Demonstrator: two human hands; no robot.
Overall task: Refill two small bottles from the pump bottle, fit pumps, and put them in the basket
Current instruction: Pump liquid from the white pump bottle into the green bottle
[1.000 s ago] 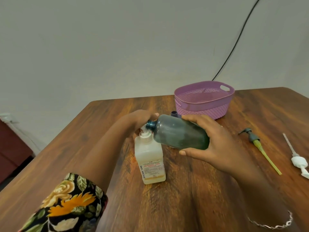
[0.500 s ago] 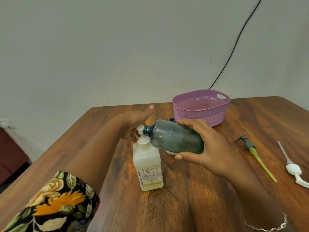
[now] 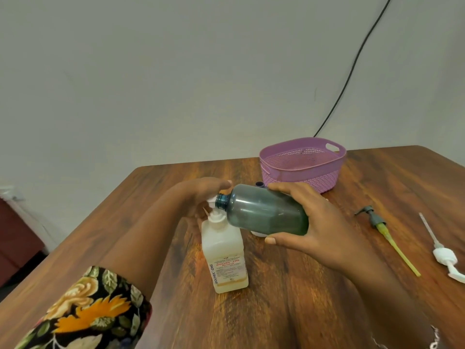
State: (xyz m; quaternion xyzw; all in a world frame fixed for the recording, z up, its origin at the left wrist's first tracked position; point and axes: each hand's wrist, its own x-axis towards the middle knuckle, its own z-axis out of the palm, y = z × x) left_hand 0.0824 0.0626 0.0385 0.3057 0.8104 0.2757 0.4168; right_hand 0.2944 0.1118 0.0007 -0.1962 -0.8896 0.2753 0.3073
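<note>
A white pump bottle (image 3: 224, 250) with a printed label stands upright mid-table. My left hand (image 3: 198, 193) lies over its pump head, fingers stretched across the top. My right hand (image 3: 318, 222) grips a dark green small bottle (image 3: 264, 210) on its side, with the open neck held against the pump nozzle. A second small bottle (image 3: 260, 184) stands behind the green one, mostly hidden; only its dark neck and pale base show. The purple basket (image 3: 307, 178) sits behind, with nothing visible inside.
A grey pump with a yellow-green tube (image 3: 377, 224) lies right of my right hand. A white pump (image 3: 444, 255) lies further right near the wooden table's (image 3: 276, 311) edge. A black cable (image 3: 352, 66) hangs down the wall behind the basket.
My left hand's fingers were lifted off the pump head half a second ago and now lie on it again. The green bottle stays at the nozzle.
</note>
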